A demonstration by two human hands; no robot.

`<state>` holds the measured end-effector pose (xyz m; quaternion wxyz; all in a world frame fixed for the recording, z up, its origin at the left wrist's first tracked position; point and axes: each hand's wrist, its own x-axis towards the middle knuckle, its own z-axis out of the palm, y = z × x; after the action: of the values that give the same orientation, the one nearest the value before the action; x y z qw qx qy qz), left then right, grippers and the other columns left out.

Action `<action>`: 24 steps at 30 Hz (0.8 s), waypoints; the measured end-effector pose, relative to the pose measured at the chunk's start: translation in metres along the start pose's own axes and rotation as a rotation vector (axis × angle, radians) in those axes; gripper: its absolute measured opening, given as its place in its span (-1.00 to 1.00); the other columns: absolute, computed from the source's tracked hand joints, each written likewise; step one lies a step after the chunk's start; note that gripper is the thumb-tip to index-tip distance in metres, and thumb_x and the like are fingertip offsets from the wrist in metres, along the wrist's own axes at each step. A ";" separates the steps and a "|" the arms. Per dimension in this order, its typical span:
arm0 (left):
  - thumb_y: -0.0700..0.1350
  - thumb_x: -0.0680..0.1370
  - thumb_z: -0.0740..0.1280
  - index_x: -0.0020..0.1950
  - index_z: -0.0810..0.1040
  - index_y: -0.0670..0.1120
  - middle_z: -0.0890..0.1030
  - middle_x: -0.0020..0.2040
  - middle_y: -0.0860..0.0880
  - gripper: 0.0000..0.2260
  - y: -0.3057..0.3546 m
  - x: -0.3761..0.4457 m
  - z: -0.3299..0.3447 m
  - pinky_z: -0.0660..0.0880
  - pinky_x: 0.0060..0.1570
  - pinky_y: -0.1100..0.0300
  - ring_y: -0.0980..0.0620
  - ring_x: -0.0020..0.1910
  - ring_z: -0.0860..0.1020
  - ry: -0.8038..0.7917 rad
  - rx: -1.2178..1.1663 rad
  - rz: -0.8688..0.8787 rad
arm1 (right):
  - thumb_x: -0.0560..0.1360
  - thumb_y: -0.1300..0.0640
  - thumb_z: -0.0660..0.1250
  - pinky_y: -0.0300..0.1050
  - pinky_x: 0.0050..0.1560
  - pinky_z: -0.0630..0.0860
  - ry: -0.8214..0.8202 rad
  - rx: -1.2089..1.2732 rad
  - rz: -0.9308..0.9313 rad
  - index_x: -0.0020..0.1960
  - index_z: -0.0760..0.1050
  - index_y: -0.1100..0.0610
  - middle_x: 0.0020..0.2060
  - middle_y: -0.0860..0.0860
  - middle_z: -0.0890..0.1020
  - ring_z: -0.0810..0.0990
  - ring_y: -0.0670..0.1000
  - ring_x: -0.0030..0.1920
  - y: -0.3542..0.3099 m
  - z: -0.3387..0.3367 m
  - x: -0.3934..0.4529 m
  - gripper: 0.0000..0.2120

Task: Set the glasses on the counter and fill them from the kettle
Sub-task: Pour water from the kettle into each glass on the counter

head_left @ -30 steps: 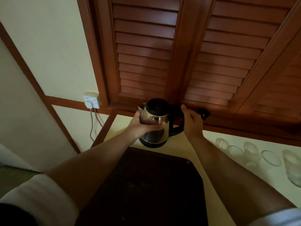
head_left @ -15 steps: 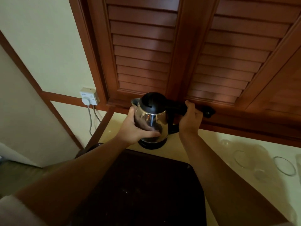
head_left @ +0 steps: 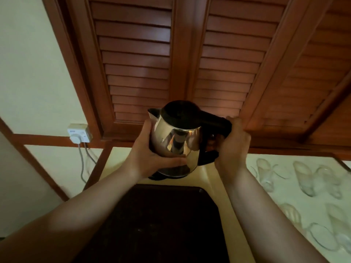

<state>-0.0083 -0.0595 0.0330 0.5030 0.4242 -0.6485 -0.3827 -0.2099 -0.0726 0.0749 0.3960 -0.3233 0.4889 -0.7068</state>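
My left hand cupped the steel kettle body, and my right hand gripped its black handle. The kettle was just above its base on the counter, with blurred glasses to the right.

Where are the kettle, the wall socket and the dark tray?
kettle (head_left: 176,141): head view, shiny steel body.
wall socket (head_left: 78,132): head view, white faceplate.
dark tray (head_left: 161,224): head view, bare middle surface.

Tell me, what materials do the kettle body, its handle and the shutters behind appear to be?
Kettle body: polished metal, probably stainless steel, with mirror-like reflections. Handle: matte black, likely plastic, no shine. Shutters: reddish-brown slats, apparently varnished wood.
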 end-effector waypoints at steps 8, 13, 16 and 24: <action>-0.20 0.18 0.75 0.44 0.37 0.10 0.64 0.28 0.24 -0.06 0.041 -0.023 0.068 0.60 0.18 0.33 0.19 0.32 0.63 -0.172 -0.097 0.077 | 0.60 0.08 0.28 -0.10 -0.45 0.15 0.204 0.043 -0.068 -0.36 0.48 0.04 -0.48 0.00 0.30 0.25 -0.02 -0.49 -0.063 -0.086 -0.044 -0.66; -0.24 0.23 0.75 0.44 0.39 0.06 0.62 0.35 0.08 -0.11 0.064 -0.040 0.128 0.64 0.22 0.20 0.10 0.34 0.63 -0.242 -0.142 0.128 | 0.59 0.06 0.28 -0.09 -0.47 0.14 0.299 0.048 -0.096 -0.24 0.48 0.07 -0.44 0.02 0.29 0.23 0.00 -0.49 -0.095 -0.152 -0.059 -0.77; -0.21 0.23 0.74 0.45 0.39 0.05 0.63 0.35 0.07 -0.12 0.078 -0.051 0.167 0.65 0.23 0.15 0.07 0.34 0.64 -0.249 -0.170 0.133 | 0.60 0.06 0.27 -0.11 -0.48 0.14 0.303 0.021 -0.122 -0.25 0.47 0.07 -0.48 -0.01 0.30 0.24 -0.03 -0.51 -0.113 -0.191 -0.067 -0.75; -0.24 0.23 0.74 0.48 0.36 0.03 0.62 0.36 0.07 -0.08 0.094 -0.096 0.263 0.64 0.25 0.11 0.02 0.38 0.62 -0.265 -0.262 0.072 | 0.63 0.07 0.24 -0.08 -0.40 0.20 0.269 -0.103 -0.134 -0.31 0.41 0.07 -0.50 -0.01 0.32 0.26 -0.04 -0.51 -0.146 -0.288 -0.077 -0.67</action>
<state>-0.2677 0.0816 0.0357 0.4776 0.2772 -0.6685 -0.4981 -0.4517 0.1507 0.1173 0.2618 -0.2777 0.5503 -0.7427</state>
